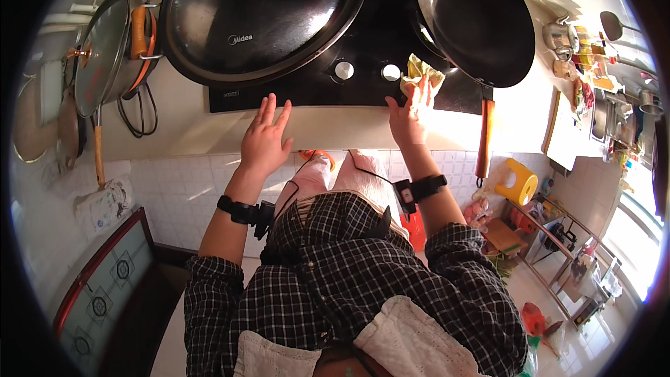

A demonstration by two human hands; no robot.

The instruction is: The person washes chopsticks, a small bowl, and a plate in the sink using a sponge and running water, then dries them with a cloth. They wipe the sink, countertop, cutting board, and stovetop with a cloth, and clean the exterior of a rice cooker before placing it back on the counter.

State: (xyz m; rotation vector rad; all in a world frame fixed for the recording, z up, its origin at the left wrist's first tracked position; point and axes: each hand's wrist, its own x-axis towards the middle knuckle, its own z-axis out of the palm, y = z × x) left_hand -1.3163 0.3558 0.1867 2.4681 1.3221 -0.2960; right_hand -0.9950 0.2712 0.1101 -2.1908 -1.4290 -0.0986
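My right hand (411, 118) is at the front right of the black cooktop (309, 93), its fingers over a crumpled yellowish cloth (420, 68). The cloth is just right of two silver control knobs (391, 72). My left hand (266, 141) holds nothing; its fingers are apart, with the tips at the cooktop's front edge. A big black Midea pan lid (277, 21) covers the left side of the cooktop, hiding what is beneath. On the right, a dark wok (481, 26) sits tilted, its wooden handle (486, 136) pointing towards me over the counter edge.
Along the left wall stands a glass-lidded pot (104, 57) beside a coiled black cable (140, 115). Kettle (557, 36), bottles and a white board (562, 131) crowd the right counter. A yellow stool (518, 182) and a metal rack (544, 251) are at the lower right.
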